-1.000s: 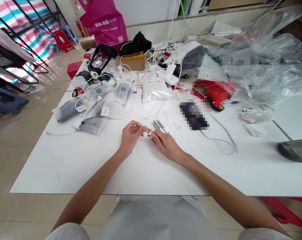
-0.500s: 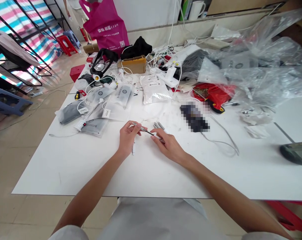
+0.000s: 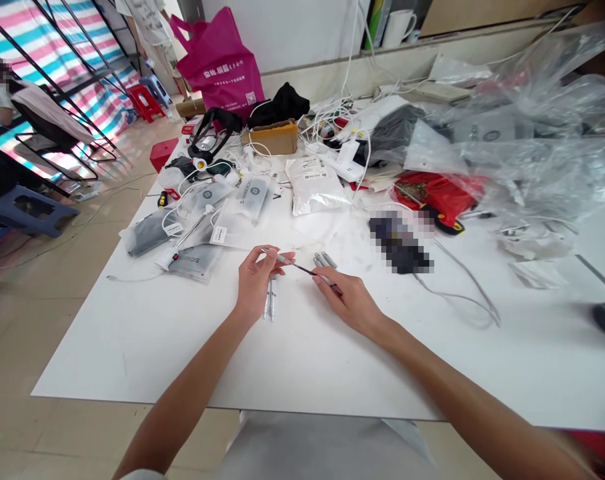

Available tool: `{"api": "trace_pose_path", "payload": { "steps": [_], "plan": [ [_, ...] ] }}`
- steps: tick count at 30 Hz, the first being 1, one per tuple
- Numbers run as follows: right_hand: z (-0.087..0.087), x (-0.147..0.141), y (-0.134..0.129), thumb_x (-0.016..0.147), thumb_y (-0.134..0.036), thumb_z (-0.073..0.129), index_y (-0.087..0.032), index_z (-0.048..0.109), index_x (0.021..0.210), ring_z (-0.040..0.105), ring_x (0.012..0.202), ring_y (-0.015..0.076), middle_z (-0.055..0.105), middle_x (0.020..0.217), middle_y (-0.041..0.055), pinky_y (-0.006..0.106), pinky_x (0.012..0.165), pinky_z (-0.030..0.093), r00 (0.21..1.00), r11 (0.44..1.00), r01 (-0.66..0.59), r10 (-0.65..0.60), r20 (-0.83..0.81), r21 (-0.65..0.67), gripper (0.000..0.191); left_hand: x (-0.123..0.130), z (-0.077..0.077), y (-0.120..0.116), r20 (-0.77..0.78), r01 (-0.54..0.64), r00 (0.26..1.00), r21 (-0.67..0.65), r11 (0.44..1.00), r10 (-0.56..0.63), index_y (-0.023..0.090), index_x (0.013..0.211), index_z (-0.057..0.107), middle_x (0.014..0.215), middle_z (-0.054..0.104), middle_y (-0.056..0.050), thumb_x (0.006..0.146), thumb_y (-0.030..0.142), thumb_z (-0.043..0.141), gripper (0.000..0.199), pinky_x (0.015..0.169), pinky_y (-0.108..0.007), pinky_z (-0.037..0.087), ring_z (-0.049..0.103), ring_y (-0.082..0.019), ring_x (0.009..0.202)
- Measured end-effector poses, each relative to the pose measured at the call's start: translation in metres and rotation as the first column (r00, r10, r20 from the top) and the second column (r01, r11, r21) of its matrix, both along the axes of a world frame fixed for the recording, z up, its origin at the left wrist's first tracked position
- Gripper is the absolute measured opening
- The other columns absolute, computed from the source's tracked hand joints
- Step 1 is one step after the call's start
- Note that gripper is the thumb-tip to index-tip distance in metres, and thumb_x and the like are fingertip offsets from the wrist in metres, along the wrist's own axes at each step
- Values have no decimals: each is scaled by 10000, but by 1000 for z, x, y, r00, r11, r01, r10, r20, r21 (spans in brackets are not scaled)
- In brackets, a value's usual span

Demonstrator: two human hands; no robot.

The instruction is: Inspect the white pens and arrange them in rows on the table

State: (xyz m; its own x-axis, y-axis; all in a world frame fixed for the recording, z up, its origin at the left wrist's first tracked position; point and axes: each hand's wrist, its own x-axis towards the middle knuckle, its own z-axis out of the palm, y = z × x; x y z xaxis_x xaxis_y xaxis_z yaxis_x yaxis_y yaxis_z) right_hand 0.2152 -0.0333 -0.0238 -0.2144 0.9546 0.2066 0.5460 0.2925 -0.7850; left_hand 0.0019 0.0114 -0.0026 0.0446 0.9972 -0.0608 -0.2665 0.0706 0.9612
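Your left hand (image 3: 255, 283) and right hand (image 3: 351, 301) pinch a pen (image 3: 283, 259), dark rod (image 3: 304, 269) between; joining or parting seems in hand, needing straight movement.

silver pen (image 3: 285, 260) with dark shaft (image 3: 303, 269), white tabletop (image 3: 322, 360), magenta bag (image 3: 225, 50) with white lettering (image 3: 223, 70), pink-white-blue striped sheet (image 3: 12, 17)

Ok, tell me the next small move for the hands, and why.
Probably ease the right hand straight away from the left hand: the thin dark rod bridges the gap between them, roughly in line with the slim silver piece the left one pinches.
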Motion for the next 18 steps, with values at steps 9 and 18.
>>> {"api": "trace_pose_path", "payload": {
  "steps": [9,18],
  "plan": [
    [2,1,1,1120,-508,394,-276,670,1144,563,571,204,668,768,41,365,612,452,999,1000,3,-4,34,25,362,3,1,-2,-52,26,998,51,998,-23,215,994,622,1028,837,-121,939,572,730,377,775,-321,520,805,-262,971],
    [4,1,0,1091,-490,492,-262,620,1258,645,659,205,704,826,33,337,642,478,999,1000,-25,24,38,17,310,9,-7,-5,15,156,987,76,985,-157,207,1000,625,976,814,-90,958,508,734,323,808,-350,587,792,-216,843]
  ]
}}
